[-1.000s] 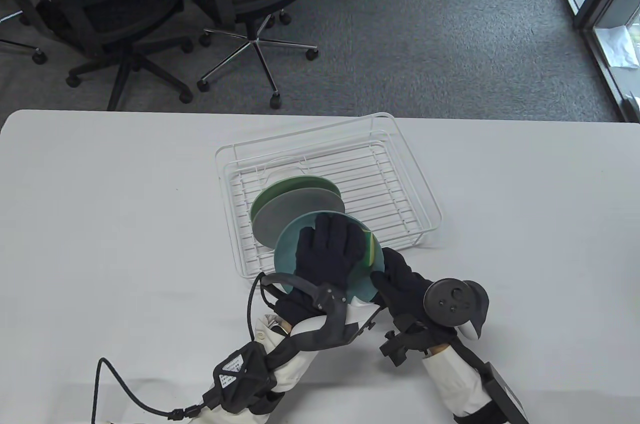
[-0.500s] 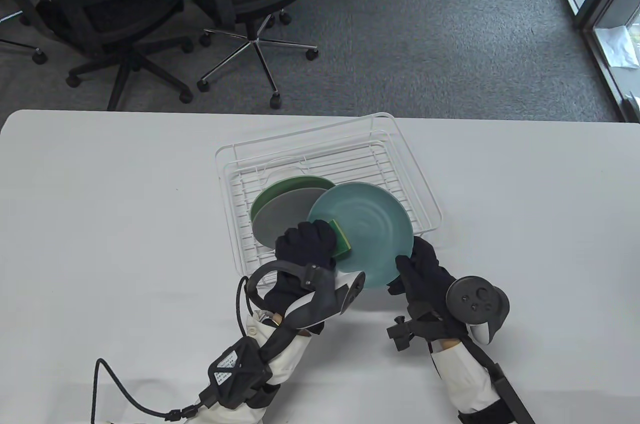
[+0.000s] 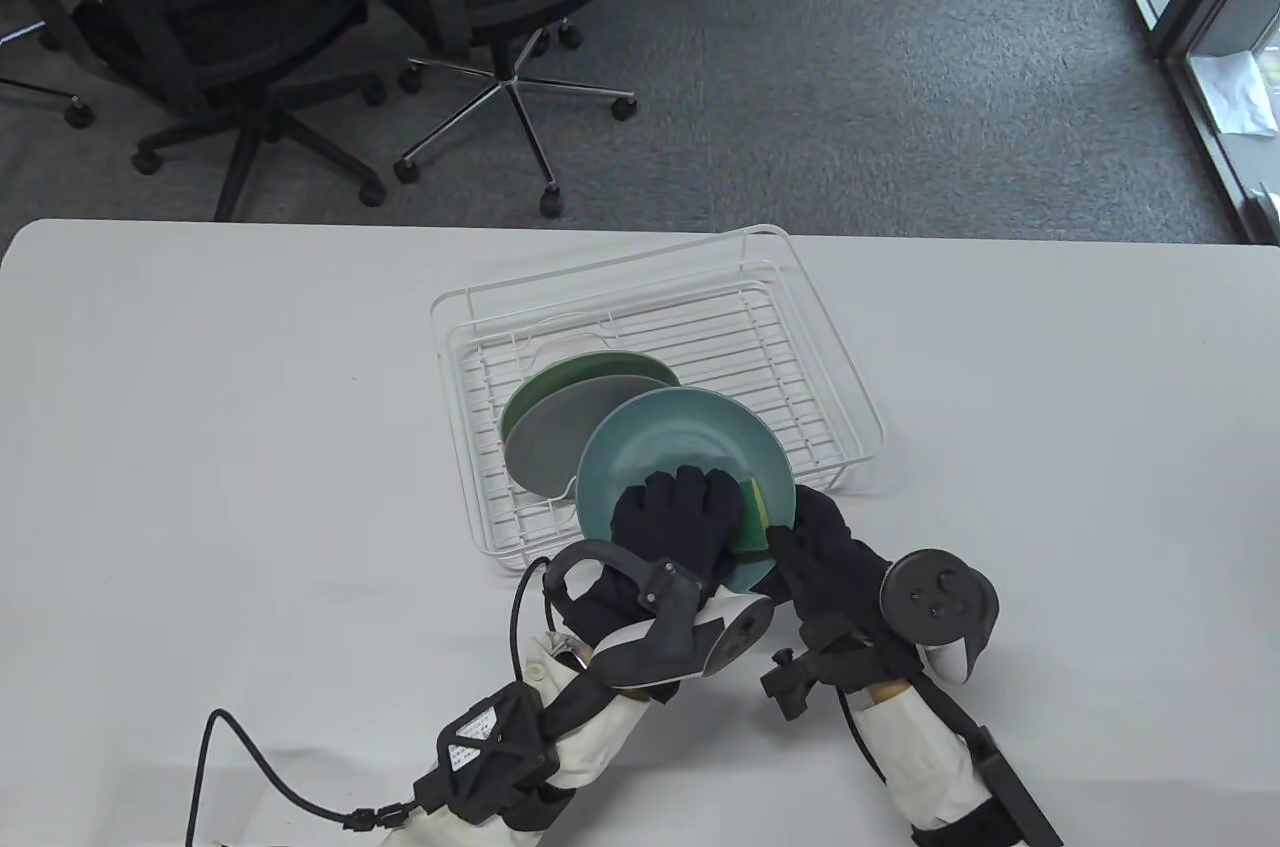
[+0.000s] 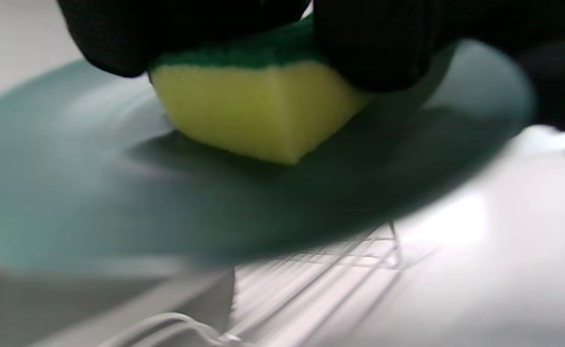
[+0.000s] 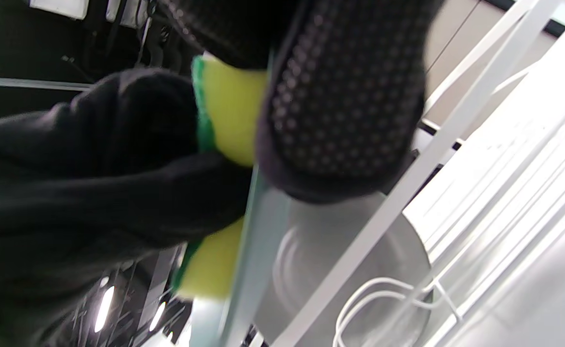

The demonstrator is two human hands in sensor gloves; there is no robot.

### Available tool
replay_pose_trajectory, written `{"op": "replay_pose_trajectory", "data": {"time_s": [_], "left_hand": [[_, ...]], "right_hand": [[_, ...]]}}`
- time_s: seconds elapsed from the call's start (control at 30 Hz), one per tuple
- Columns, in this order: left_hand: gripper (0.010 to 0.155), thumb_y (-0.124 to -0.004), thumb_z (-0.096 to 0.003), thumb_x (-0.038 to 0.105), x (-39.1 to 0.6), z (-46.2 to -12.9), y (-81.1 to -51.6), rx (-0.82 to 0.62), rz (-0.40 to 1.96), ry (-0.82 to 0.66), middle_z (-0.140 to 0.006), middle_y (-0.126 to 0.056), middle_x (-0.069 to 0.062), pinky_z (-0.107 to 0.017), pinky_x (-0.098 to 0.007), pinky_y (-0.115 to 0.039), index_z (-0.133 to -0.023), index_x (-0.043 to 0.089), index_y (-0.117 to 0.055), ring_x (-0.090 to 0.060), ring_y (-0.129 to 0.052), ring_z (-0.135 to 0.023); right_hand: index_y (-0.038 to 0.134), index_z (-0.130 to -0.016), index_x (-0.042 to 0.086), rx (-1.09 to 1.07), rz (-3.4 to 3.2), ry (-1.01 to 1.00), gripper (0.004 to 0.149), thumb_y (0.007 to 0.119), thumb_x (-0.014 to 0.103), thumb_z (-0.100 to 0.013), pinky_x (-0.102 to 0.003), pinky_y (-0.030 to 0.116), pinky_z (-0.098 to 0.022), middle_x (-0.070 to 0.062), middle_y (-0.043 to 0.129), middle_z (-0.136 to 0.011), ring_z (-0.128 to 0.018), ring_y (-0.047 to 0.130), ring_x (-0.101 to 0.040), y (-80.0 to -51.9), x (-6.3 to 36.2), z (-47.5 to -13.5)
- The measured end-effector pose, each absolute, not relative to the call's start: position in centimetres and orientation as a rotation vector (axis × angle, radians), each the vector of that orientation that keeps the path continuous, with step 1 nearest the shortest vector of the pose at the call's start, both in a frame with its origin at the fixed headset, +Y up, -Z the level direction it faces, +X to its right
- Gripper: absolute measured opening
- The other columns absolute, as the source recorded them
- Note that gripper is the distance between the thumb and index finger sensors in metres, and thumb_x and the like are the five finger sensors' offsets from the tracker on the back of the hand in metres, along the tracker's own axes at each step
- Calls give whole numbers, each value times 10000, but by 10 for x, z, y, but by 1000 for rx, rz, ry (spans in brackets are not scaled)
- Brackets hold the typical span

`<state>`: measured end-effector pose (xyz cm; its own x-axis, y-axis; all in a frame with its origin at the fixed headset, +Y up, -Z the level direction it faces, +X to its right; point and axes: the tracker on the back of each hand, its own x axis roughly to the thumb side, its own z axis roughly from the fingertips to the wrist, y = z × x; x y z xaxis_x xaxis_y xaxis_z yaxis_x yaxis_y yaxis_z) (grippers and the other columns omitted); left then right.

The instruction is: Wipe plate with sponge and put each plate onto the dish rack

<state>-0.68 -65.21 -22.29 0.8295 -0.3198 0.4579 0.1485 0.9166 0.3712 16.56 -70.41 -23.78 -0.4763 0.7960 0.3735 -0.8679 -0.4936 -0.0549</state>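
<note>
Over the white table (image 3: pixel 250 447), left hand (image 3: pixel 672 527) grips yellow-green sponge (image 3: pixel 752 519) on round teal plate (image 3: pixel 670 432), right hand (image 3: pixel 825 552) pinching its rim

Both hands wear black knit gloves, the left hand (image 3: pixel 672 527) and right hand (image 3: pixel 825 555) alike, over white sleeves (image 3: pixel 925 757). Round dark trackers (image 3: pixel 935 595) sit strapped on. A black cable (image 3: pixel 260 767) loops from the left forearm box (image 3: pixel 490 752).

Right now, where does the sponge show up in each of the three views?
Table view: sponge at lower centre, on the teal plate, under the left hand.
Left wrist view: sponge at upper centre, pressed onto the plate.
Right wrist view: sponge at upper centre-left, against the plate's edge.
Shared landmark: the white dish rack.
</note>
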Motion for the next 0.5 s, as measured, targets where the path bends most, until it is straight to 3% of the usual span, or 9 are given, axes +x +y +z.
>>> {"op": "replay_pose_trajectory", "data": {"time_s": [0.2,0.37,0.5], "left_hand": [[712,-801,-476,430,-20,-226,-647,505,-300,-452,-1034,-774,-182,-627,-551,-785,-1077,120,-580,-404,-872,-880],[717,-801,-482,427,-35,-236,-643,454,-293,-360,-1035,-774,-194,-624,-557,-782,-1083,103,-582,-418,-869,-878],[726,-789,-494,444,-43,-247,-645,312,-317,-274,-1026,-786,-209,-616,-555,-786,-1089,80,-589,-423,-878,-863]], "right_hand": [[591,-938,-144,480,2114,-257,493,709,160,-568,-238,987,-249,-274,900,-652,-371,1038,-294,-702,153,-234],[590,-938,-147,461,2112,-272,495,708,163,-570,-234,987,-251,-274,899,-651,-372,1038,-291,-701,155,-234],[581,-937,-152,375,2122,-333,498,700,169,-576,-221,989,-253,-271,897,-649,-374,1039,-278,-701,164,-236]]}}
